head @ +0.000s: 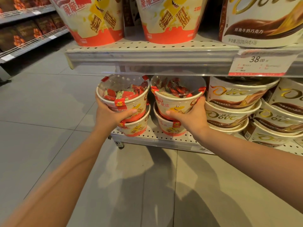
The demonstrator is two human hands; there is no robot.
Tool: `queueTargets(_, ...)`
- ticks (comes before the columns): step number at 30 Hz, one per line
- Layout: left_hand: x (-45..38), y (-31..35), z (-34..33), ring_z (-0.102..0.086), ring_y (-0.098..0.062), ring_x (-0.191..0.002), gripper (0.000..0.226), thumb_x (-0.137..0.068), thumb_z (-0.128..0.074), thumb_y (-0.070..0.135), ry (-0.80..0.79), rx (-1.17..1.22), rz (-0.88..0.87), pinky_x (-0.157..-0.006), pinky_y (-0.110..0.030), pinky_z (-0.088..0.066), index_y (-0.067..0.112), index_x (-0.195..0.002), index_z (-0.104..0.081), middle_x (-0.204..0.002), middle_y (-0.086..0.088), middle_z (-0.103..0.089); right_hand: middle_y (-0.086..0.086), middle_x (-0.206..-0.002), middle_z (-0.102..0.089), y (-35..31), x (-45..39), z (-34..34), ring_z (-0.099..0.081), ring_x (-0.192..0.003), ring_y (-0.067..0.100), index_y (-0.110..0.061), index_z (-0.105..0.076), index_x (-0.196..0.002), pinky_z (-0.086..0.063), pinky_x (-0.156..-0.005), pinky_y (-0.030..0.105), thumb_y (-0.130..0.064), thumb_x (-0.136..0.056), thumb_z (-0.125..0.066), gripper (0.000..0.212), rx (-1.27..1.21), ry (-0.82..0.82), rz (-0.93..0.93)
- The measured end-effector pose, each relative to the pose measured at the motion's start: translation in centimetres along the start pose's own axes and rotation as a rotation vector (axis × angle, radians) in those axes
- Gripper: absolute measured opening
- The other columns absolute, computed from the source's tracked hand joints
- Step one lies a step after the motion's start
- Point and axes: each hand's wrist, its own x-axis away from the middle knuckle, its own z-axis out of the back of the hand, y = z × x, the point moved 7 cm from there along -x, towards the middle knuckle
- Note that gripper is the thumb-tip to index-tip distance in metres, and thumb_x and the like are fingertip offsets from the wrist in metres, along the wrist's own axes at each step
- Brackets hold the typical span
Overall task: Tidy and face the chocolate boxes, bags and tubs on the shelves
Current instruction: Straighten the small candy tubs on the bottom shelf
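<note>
Gripping one tub apiece, both hands work the lower shelf point(157, 136) at the centre of the frame; the left hand point(109, 115) is wrapped around the upper left wafer tub point(123, 97), thumb across its front, and the right hand point(191, 117) clasps the upper right wafer tub point(177, 97) the same way, fingers reaching round its far side. Each held tub sits on a lower tub of the same kind, the left stack's bottom tub point(136, 126) and the right stack's bottom tub point(170, 128); the two stacks stand just beside each other at the shelf's left end. The left top tub looks tilted and set off from the one beneath it, leaning toward the aisle; that is the likeliest trouble, since a twist to bring the printed face forward could slide it off its base and onto the floor point(49, 112). The clear lids show loose wrapped pieces inside, so a drop might pop a lid and scatter them. To the right, the Dove tubs point(232, 102) are stacked touching or nearly touching the right hand; a wide turn of that tub could nudge their pile askew. The upper shelf's edge point(147, 59) hangs close above the lids; lifting too high would knock them against it.
</note>
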Motion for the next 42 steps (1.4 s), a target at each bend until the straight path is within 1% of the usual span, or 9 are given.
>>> queueTargets(5,0.7,0.1,-0.2,-0.053,-0.019,-0.12,0.111,-0.055,-0.089,0.034,0.08,0.027,-0.037,-0.095,-0.045,-0.05,0.02,-0.142,-0.022,-0.135,-0.001,-0.049,-0.01,-0.117,-0.051,0.3,-0.2,0.1,-0.052,-0.115,0.011,-0.027,-0.031,-0.115,-0.047,-0.099,0.038,-0.034,-0.051,-0.09,0.087,0.007,0.022,0.001)
queueTargets(9,1.4,0.2,-0.3,-0.056,-0.016,-0.116,0.113,-0.049,-0.087,0.042,0.11,0.046,-0.009,-0.093,-0.04,-0.052,0.02,-0.141,-0.025,-0.13,0.001,-0.053,-0.01,-0.113,-0.052,0.4,-0.3,0.5,-0.053,-0.11,0.01,-0.025,-0.032,-0.113,-0.048,-0.096,0.035,-0.033,-0.051,-0.09,0.085,0.004,0.0,-0.008)
queueTargets(17,1.5,0.2,-0.4,-0.055,-0.017,-0.116,0.111,-0.05,-0.085,0.044,0.092,0.05,0.006,-0.093,-0.043,-0.051,0.02,-0.141,-0.025,-0.131,0.0,-0.053,-0.003,-0.125,-0.052,0.4,-0.2,0.6,-0.051,-0.117,0.014,-0.018,-0.03,-0.125,-0.047,-0.096,0.032,-0.032,-0.056,-0.088,0.091,0.019,-0.084,0.004)
queueTargets(26,1.8,0.3,-0.6,-0.053,-0.015,-0.116,0.109,-0.048,-0.081,0.049,0.074,0.057,0.072,-0.089,-0.031,-0.049,0.023,-0.139,-0.027,-0.132,0.003,-0.05,0.003,-0.135,-0.047,-0.5,0.1,0.6,-0.045,-0.126,0.019,-0.013,-0.025,-0.134,-0.044,-0.103,0.043,-0.025,-0.057,-0.088,0.1,0.031,-0.104,-0.051)
queueTargets(31,2.7,1.1,0.3,-0.051,-0.014,-0.117,0.096,-0.059,-0.083,0.039,0.054,0.019,0.072,-0.093,-0.037,-0.049,0.023,-0.138,-0.031,-0.134,0.002,-0.049,0.004,-0.137,-0.046,-1.7,1.4,1.2,-0.044,-0.128,0.02,-0.014,-0.022,-0.14,-0.042,-0.104,0.045,-0.016,-0.065,-0.083,0.097,-0.043,-0.148,-0.058)
queueTargets(34,3.5,2.3,1.1,-0.049,-0.009,-0.109,0.089,-0.061,-0.081,0.037,0.045,-0.002,0.059,-0.081,-0.022,-0.047,0.022,-0.135,-0.035,-0.126,0.008,-0.049,-0.003,-0.134,-0.048,-2.8,3.2,1.6,-0.046,-0.124,0.016,-0.019,-0.022,-0.142,-0.041,-0.104,0.04,-0.012,-0.07,-0.08,0.093,-0.109,-0.178,-0.057)
queueTargets(36,4.2,3.1,1.7,-0.049,-0.009,-0.105,0.083,-0.064,-0.081,0.036,0.04,-0.055,0.076,-0.078,-0.022,-0.044,0.02,-0.133,-0.039,-0.118,0.011,-0.047,-0.014,-0.115,-0.05,-3.4,4.5,1.9,-0.048,-0.114,0.01,-0.02,-0.024,-0.141,-0.043,-0.095,0.03,-0.012,-0.072,-0.079,0.089,-0.138,-0.184,-0.068)
queueTargets(39,4.7,4.5,2.7,-0.054,-0.012,-0.094,0.057,-0.067,-0.079,0.039,-0.031,-0.247,0.134,-0.077,-0.028,-0.045,0.016,-0.112,-0.054,-0.102,0.006,-0.055,-0.018,-0.099,-0.047,-4.8,6.0,2.3,-0.054,-0.096,0.005,-0.022,-0.03,-0.136,-0.046,-0.073,0.019,-0.019,-0.074,-0.077,0.078,-0.146,-0.204,-0.089)
queueTargets(42,4.5,7.1,4.7,-0.059,-0.014,-0.079,0.027,-0.07,-0.08,0.034,-0.072,-0.372,0.126,-0.072,-0.028,-0.048,0.019,-0.078,-0.059,-0.079,0.003,-0.063,-0.01,-0.108,-0.052,-8.2,6.9,2.7,-0.054,-0.095,0.004,-0.028,-0.036,-0.127,-0.045,-0.065,0.016,-0.024,-0.076,-0.075,0.064,-0.1,-0.235,-0.006)
